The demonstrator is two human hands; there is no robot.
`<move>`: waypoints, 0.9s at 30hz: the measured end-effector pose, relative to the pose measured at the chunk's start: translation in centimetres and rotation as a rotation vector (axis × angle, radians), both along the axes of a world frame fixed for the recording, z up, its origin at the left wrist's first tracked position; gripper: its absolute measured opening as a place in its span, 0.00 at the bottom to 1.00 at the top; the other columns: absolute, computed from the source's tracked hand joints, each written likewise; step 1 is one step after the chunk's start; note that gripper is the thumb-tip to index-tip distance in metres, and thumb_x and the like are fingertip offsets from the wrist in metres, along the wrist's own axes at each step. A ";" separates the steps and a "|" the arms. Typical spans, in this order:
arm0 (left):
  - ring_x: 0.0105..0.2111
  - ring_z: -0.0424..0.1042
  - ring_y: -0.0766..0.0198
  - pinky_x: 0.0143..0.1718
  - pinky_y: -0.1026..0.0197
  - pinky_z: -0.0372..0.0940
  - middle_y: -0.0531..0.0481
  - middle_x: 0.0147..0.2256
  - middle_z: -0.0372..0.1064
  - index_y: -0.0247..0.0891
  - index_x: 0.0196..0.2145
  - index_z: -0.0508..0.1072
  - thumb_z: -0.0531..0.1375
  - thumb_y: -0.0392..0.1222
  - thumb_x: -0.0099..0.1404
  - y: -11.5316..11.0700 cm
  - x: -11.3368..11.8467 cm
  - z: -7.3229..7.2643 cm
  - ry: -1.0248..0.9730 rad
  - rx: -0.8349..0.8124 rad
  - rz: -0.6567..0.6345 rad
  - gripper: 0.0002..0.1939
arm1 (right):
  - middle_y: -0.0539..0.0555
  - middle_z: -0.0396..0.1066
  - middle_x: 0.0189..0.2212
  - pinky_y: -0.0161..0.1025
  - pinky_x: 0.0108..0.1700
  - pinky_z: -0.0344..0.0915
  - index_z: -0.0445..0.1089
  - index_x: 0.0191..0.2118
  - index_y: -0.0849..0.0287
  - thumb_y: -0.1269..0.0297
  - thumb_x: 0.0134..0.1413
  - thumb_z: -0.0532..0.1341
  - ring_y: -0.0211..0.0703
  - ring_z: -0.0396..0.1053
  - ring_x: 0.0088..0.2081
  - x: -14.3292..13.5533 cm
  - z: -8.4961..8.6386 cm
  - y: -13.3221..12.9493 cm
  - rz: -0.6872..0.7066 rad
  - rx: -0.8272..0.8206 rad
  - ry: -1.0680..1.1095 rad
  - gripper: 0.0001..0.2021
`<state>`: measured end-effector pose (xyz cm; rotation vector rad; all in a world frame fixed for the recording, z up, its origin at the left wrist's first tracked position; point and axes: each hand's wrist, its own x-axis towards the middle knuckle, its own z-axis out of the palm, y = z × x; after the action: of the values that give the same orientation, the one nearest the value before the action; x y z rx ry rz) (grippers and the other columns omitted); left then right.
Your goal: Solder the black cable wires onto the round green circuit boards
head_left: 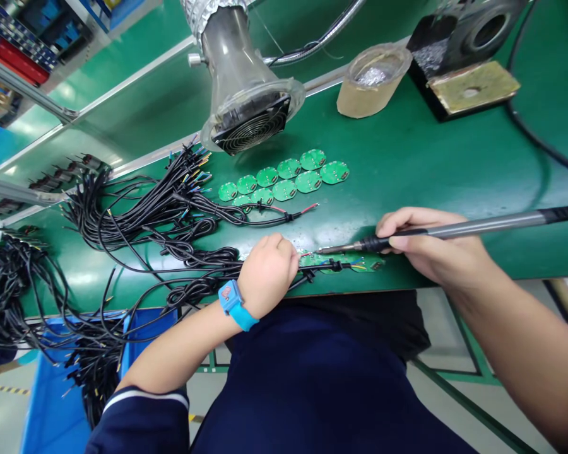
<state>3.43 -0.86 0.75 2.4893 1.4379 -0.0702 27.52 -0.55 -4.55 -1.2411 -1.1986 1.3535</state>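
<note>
My right hand [430, 246] grips a soldering iron [487, 225] like a pen, its tip pointing left and down to the near row of green circuit boards [372, 261]. My left hand [272, 265], with a blue wristband, is closed with its knuckles up at the left end of that row. A red wire end [305, 254] sticks out past its fingers, close to the iron's tip; the fingers' grip on the cable is mostly hidden. Beside the hand, a black cable [329, 266] with bared coloured wires lies across the boards.
Two rows of round green boards [288, 169] lie farther back. Bundled black cables [137, 208] cover the left, some hanging into a blue bin [57, 391]. A fume extractor nozzle [246, 82] hangs above. Behind stand a tape-roll cup [373, 82] and an iron stand with yellow sponge [473, 88].
</note>
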 end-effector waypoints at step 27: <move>0.36 0.67 0.60 0.43 0.58 0.64 0.44 0.34 0.66 0.32 0.31 0.71 0.52 0.34 0.65 1.4 0.3 0.7 0.006 -0.158 -0.058 0.09 | 0.50 0.66 0.21 0.37 0.26 0.58 0.71 0.26 0.56 0.52 0.37 0.68 0.38 0.62 0.23 0.6 -0.2 -0.4 -0.009 0.013 -0.006 0.14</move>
<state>3.68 0.51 1.50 2.4036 1.3079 -0.1954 28.16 -0.97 -4.75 -1.2404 -1.2029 1.3350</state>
